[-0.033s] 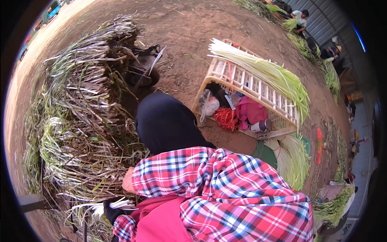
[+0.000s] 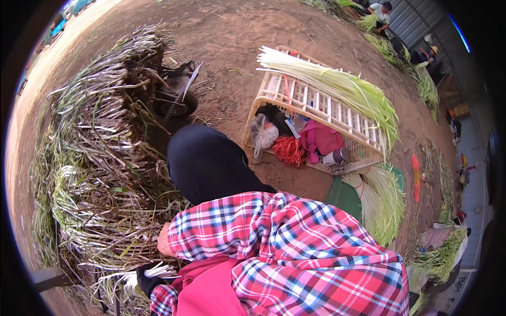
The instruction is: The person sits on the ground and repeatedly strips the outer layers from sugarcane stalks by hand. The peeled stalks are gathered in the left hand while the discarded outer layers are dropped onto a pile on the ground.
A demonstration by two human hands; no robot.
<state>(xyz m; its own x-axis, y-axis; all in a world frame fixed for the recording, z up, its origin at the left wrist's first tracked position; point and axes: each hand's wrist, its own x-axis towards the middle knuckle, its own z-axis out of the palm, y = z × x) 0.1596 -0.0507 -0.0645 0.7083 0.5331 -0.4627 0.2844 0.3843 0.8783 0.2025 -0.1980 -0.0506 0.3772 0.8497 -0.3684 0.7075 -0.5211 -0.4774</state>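
My left hand point(image 2: 149, 279), in a black glove, is closed round a small bunch of slim white stalks point(image 2: 164, 271) at the lower left. Bare and just above it, my right hand point(image 2: 164, 241) reaches into the edge of a large heap of long stalks point(image 2: 100, 205). The fingers of the right hand are hidden by the hand itself and the plaid cuff, so their grip does not show. White stems, green leaves and dry brown strands are tangled together in the heap, whose far part is stacked higher.
A plastic crate point(image 2: 337, 97) bears a bundle of peeled pale stalks point(image 2: 337, 84), with bags, red ties point(image 2: 290, 151) and a cup point(image 2: 336, 156) in it. Another bundle point(image 2: 382, 205) lies on a green surface. A small wheel point(image 2: 182, 105) stands beside the heap. People point(image 2: 380, 16) work at far right.
The whole view has shifted slightly, so the crate and my knee sit a little further left. Both hands stay in nearly the same place by the heap.
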